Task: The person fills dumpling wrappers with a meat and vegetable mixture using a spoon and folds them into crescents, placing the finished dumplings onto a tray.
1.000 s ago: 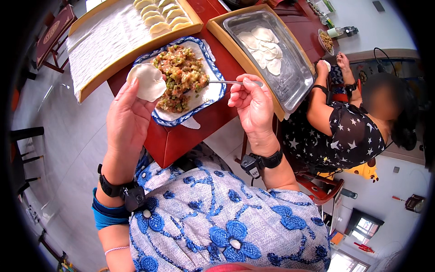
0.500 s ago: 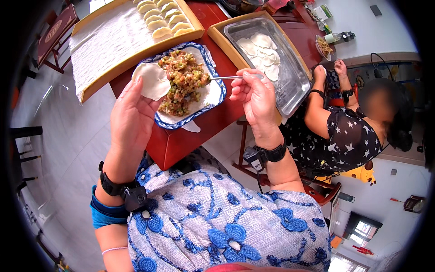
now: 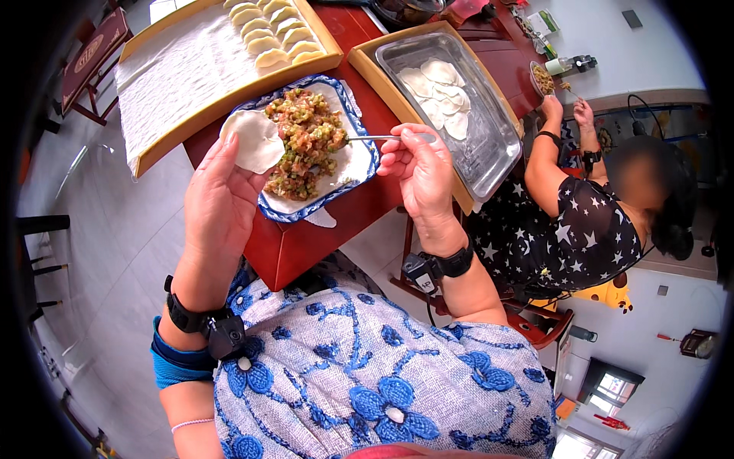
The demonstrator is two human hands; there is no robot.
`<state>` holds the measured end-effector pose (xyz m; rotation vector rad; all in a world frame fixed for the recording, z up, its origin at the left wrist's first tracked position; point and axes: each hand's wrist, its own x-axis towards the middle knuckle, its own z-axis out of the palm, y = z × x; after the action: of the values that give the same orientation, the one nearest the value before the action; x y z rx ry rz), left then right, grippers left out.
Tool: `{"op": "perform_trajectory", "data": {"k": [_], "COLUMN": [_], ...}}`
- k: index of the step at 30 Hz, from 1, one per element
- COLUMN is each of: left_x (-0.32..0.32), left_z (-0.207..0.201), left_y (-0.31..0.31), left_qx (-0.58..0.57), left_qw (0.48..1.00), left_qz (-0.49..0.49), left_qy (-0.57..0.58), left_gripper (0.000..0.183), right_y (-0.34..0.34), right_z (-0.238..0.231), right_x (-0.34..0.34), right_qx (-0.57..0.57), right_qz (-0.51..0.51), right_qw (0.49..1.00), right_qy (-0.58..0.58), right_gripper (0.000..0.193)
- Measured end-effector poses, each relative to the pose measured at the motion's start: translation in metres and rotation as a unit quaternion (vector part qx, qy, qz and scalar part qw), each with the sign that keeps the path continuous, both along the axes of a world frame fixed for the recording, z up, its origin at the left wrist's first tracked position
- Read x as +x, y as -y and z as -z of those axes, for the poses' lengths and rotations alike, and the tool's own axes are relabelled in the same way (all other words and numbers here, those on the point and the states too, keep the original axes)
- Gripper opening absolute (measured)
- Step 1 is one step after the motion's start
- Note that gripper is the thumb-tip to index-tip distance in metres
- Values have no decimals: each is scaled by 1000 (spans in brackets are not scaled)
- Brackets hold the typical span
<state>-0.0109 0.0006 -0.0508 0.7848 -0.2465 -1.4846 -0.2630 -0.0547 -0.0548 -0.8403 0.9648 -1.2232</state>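
A round, pale dumpling wrapper (image 3: 257, 143) rests on the fingers of my left hand (image 3: 222, 187), with the thumb pressing its edge. The wrapper overlaps the left side of a blue-and-white dish (image 3: 353, 172) heaped with chopped meat and green vegetable filling (image 3: 306, 138). From the right, my right hand (image 3: 420, 168) grips the thin metal handle of a utensil (image 3: 375, 138). Its far end is buried in the filling, so whether it is a spoon cannot be seen.
Folded dumplings (image 3: 275, 34) stand in rows on a cloth-lined wooden tray (image 3: 199, 107). More wrappers (image 3: 443, 92) lie in a metal tray (image 3: 489, 153) at the right. A co-worker (image 3: 589, 206) sits beyond it near a bowl of filling (image 3: 541, 78). The red table's corner (image 3: 275, 264) points toward me.
My right hand has shifted slightly left with the utensil, whose tip stays in the filling. The wrapper has barely moved. The co-worker's hands have moved toward the bowl, one now holding a utensil with filling.
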Motion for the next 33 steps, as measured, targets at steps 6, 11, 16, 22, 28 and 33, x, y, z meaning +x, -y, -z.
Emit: {"op": "perform_trajectory", "data": {"k": [6, 11, 16, 22, 28, 33], "left_x": [2, 0, -2, -4, -13, -18], "left_z": [5, 7, 1, 1, -12, -13], "left_y": [0, 1, 0, 1, 4, 5], "left_qx": [-20, -28, -3, 4, 32, 31], "left_qw": [1000, 999, 1000, 1000, 999, 998], "left_qz": [4, 25, 14, 8, 11, 39], "left_qy": [-18, -10, 2, 1, -26, -48], "left_gripper": [34, 38, 39, 39, 37, 40], "right_y": [4, 7, 5, 6, -6, -23], "right_z": [-3, -3, -12, -12, -48, -57], "right_x": [-15, -16, -13, -11, 12, 41], "right_qx": [30, 9, -18, 6, -75, -169], "right_qz": [7, 22, 22, 16, 5, -32], "right_qw": [999, 1000, 1000, 1000, 997, 984], "right_qy": [17, -10, 8, 26, 35, -46], "right_gripper": [16, 16, 16, 16, 16, 16]}}
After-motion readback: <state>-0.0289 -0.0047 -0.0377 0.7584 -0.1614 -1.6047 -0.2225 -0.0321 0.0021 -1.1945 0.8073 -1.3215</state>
